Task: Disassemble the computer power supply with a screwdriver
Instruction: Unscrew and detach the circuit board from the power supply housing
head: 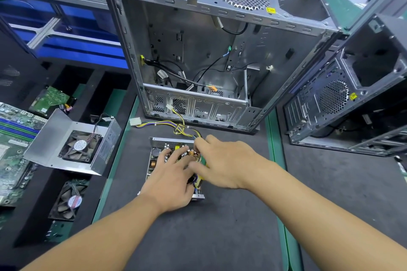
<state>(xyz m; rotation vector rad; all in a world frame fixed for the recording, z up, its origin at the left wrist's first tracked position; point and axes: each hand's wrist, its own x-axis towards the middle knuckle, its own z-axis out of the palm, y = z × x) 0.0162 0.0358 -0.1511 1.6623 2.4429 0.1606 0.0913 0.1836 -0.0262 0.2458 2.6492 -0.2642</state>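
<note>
The power supply (156, 161) lies open on the dark tabletop (220, 226), just in front of the big empty computer case (198, 50). Both hands are on it. The left grip (174, 174) lies over the near half, its fingers stretched out and resting on the parts inside, curled round nothing. The right grip (224, 160) reaches in from the right side, forefinger up at the spot where the yellow wires (176, 126) leave the box and thumb lower down; I cannot tell whether it pinches anything. To the left sits a metal cover with a fan (72, 147), and nearer, a loose fan (68, 200).
</note>
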